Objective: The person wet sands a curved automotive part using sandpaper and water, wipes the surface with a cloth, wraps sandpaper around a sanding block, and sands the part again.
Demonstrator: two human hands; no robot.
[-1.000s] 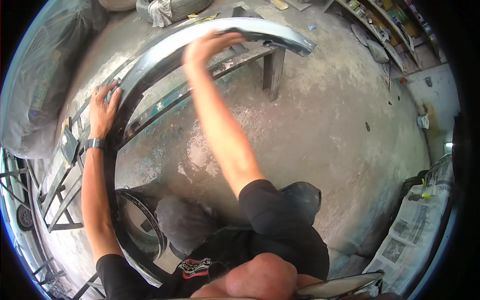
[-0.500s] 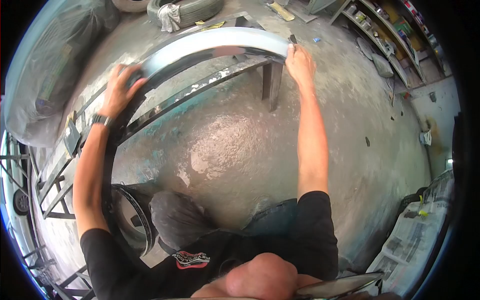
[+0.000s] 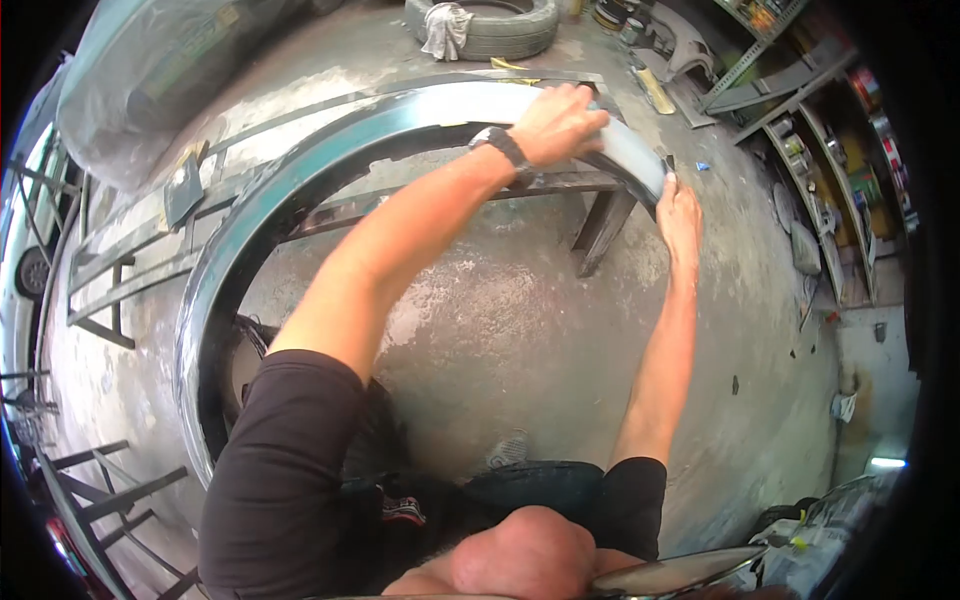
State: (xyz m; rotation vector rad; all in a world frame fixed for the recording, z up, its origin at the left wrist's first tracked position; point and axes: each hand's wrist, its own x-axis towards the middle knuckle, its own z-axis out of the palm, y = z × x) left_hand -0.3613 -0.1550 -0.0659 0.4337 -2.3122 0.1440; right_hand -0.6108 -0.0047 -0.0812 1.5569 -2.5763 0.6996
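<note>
A long, curved car body panel arches across the view, teal along its left side and whitish grey toward its right end. My left hand, with a dark watch on the wrist, lies over the whitish stretch. Its fingers are bent around something small that I cannot make out; a bit of blue shows beside the fingertips. My right hand is closed on the panel's right end, thumb uppermost. Under the panel runs a dark metal stand.
A tyre with a rag on it lies at the back. Shelves of cans stand right. A plastic-covered car is at upper left, and metal frames stand at lower left. Newspaper-covered things lie at lower right.
My left hand has swept right along the panel, from its left part to near the right end. My right hand still holds the end. The head view has shifted left.
</note>
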